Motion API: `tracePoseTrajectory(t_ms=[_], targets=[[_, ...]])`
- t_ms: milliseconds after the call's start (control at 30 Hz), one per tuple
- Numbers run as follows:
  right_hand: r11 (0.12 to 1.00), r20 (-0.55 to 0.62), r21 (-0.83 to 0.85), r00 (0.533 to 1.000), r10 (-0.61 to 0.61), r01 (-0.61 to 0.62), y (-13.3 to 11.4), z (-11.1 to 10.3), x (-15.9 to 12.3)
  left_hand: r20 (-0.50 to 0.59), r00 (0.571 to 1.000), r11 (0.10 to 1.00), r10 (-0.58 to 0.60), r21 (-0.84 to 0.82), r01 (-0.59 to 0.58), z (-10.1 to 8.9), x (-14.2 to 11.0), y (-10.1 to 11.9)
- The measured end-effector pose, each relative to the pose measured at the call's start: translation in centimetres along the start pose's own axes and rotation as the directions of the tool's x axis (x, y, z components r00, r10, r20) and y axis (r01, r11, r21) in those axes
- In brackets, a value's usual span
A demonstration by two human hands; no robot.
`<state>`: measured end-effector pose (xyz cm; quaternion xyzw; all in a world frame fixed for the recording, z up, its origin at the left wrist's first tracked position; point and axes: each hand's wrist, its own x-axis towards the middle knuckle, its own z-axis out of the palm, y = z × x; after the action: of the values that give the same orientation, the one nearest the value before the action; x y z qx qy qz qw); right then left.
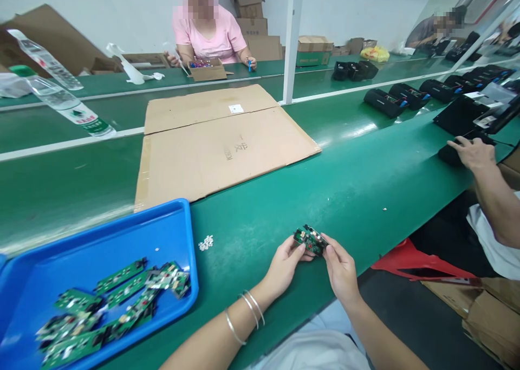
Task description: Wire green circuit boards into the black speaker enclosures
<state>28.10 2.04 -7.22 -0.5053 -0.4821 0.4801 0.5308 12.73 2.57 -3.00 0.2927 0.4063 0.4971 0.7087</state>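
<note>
Bare left hand [283, 263] and right hand [341, 270] are pinching a small green-and-black electronic circuit assembly [309, 241] between fingers. Gripping edges lightly is best protecting its components.

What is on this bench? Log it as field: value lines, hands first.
Left hand: holds green circuitry
Right hand: fingers at the circuitry's right end
Blue tray: several circuit boards inside
Right of tray: small white bits, loosely heaped
Beyond tray: cardboard, flat
Left side: two clear bottles
Across bench: person in pink
Upper right: black cases
</note>
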Motion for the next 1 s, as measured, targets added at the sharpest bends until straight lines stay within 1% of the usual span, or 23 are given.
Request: tracePoseTrajectory(t_ms=[100, 167, 233, 433, 533, 600, 700, 767, 800, 833, 900, 1000], targets=[[0.978, 0.042, -0.165, 0.992, -0.120, 0.125, -0.8, 0.1, -0.1, -0.005, 1.000, 1.000, -0.008, 0.014, 0.008, 0.1, -0.1, -0.1], [0.956, 0.079, -0.224, 0.981, -0.177, 0.191, -1.4, 0.3, -0.1, -0.012, 1.000, 1.000, -0.012, 0.013, 0.012, 0.1, -0.1, -0.1], [0.938, 0.106, -0.259, 0.972, -0.209, 0.230, -1.8, 0.5, -0.1, -0.021, 1.000, 1.000, -0.014, 0.006, 0.014, 0.0, -0.1, 0.0], [0.918, 0.138, -0.289, 0.961, -0.239, 0.270, -2.1, 0.7, -0.1, -0.038, 0.999, 1.000, -0.025, -0.014, 0.024, 0.0, 0.1, 0.2], [0.922, 0.135, -0.291, 0.965, -0.225, 0.256, -2.1, 0.7, -0.2, -0.046, 0.999, 1.000, -0.026, -0.018, 0.025, 0.0, 0.1, 0.2], [0.933, 0.120, -0.281, 0.973, -0.198, 0.225, -2.0, 0.8, -0.3, -0.054, 0.998, 1.000, -0.020, -0.019, 0.019, 0.0, 0.1, 0.2], [0.968, 0.026, -0.196, 0.987, -0.156, 0.158, -1.6, 0.6, -0.4, -0.064, 0.998, 1.000, -0.006, -0.022, 0.004, -0.1, 0.1, 0.1], [0.993, -0.048, -0.050, 0.992, -0.112, 0.110, -1.3, 0.4, -0.2, -0.064, 0.998, 1.000, -0.001, -0.031, -0.001, -0.2, 0.1, 0.0], [0.996, -0.064, 0.041, 0.995, -0.075, 0.078, -1.3, 0.2, 0.0, -0.059, 0.998, 0.999, -0.003, -0.037, 0.001, -0.2, 0.2, 0.0], [0.991, -0.062, 0.130, 0.998, -0.029, 0.037, -1.3, 0.0, 0.3, -0.052, 0.999, 0.999, -0.007, -0.044, 0.004, -0.2, 0.2, 0.1], [0.963, -0.020, 0.264, 0.998, 0.061, -0.054, -1.8, -0.6, 1.1, -0.030, 0.999, 0.998, -0.025, -0.058, 0.023, -0.3, 0.3, 0.1], [0.928, 0.047, 0.349, 0.992, 0.120, -0.129, -2.9, -1.5, 2.5, 0.004, 0.998, 0.995, -0.068, -0.075, 0.068, -0.3, 0.3, 0.1]])
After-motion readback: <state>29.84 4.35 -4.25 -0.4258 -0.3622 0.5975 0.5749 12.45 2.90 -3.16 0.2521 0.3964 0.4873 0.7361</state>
